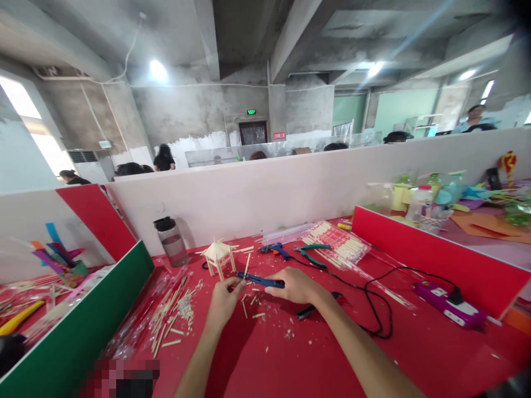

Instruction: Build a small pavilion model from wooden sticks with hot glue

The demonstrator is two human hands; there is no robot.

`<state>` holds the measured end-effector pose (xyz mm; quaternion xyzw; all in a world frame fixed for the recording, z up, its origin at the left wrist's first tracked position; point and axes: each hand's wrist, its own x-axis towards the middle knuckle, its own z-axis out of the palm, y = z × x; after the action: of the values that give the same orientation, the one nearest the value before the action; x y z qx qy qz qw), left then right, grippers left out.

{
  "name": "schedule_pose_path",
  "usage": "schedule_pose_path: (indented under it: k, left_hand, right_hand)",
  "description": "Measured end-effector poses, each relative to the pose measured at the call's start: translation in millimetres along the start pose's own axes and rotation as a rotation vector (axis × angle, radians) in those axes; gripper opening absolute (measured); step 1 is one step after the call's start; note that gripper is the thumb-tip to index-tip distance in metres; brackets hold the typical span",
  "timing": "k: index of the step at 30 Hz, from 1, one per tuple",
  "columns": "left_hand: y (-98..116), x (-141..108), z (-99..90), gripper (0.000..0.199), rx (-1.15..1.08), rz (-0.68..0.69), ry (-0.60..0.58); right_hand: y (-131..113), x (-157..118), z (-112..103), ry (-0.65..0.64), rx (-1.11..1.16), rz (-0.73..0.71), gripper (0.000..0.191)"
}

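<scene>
My left hand [226, 298] pinches a thin wooden stick [247, 265] that stands nearly upright. In my right hand [290, 286] is a blue cutting tool [259, 279], its tip touching or very near the stick. Just behind my left hand stands a small wooden pavilion model [218, 256] with a pointed roof and thin posts. Short cut pieces [244, 308] lie on the red table between my hands. Loose sticks [168, 318] and crumbs are spread to the left.
A dark-lidded bottle [171, 241] stands behind. Green-handled pliers [313, 255], a blue glue gun [274, 250] and packed sticks [338, 243] lie beyond my right hand. A purple power strip [449, 305] with a black cord is at right. Green [87, 326] and red [435, 254] dividers flank the table.
</scene>
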<state>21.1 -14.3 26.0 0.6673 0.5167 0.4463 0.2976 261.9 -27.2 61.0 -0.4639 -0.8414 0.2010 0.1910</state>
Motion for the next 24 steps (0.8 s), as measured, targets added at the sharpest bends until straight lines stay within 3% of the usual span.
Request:
schedule_pose_path:
  k: [7, 11, 15, 18, 24]
  left_hand:
    - [-11.5, 3.0, -3.6, 0.04, -0.001, 0.039, -0.092]
    - [-18.8, 3.6, -10.6, 0.039, -0.122, -0.035, -0.128]
    - [-12.7, 0.5, -17.3, 0.044, -0.265, 0.014, -0.121]
    - [-2.6, -3.1, -19.2, 0.047, -0.222, 0.13, -0.141]
    - [-1.0, -2.2, -16.1, 0.039, -0.135, 0.121, -0.248]
  right_hand:
    - [1.7, 1.0, 1.9, 0.01, -0.041, 0.021, 0.045]
    - [1.5, 0.2, 0.6, -0.001, -0.043, 0.041, 0.043]
    - [1.4, -0.4, -0.8, -0.003, -0.054, 0.033, 0.04]
    - [0.5, -0.3, -0.1, -0.015, -0.071, 0.011, 0.04]
    - [-0.8, 0.1, 3.0, -0.031, -0.142, -0.03, 0.039]
